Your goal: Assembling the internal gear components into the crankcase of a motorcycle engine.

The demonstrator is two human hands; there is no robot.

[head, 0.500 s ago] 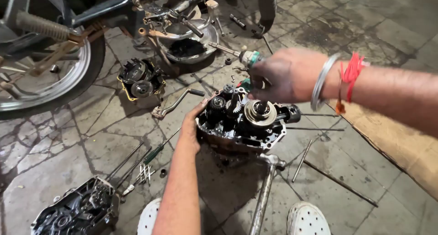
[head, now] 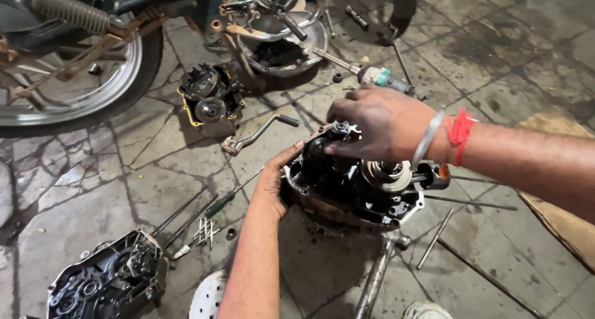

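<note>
A black, oily engine crankcase half (head: 353,189) with exposed gears sits on the stone floor in front of me. My left hand (head: 276,176) presses against its left edge, fingers curled around the casing. My right hand (head: 378,124), with a metal bangle and red thread at the wrist, reaches over the top. Its fingertips grip a small gear cluster (head: 339,133) at the casing's upper left. A round clutch hub (head: 387,173) shows just under my right wrist.
A motorcycle rear wheel (head: 74,77) and frame stand at upper left. A clutch assembly (head: 209,99), a kick lever (head: 257,133), a second crankcase cover (head: 108,282), screwdrivers, long bolts (head: 434,238) and a power tool (head: 384,80) lie around. Cardboard lies at right.
My right hand has come down from above the engine onto the gear cluster. The left hand has stayed on the casing's edge.
</note>
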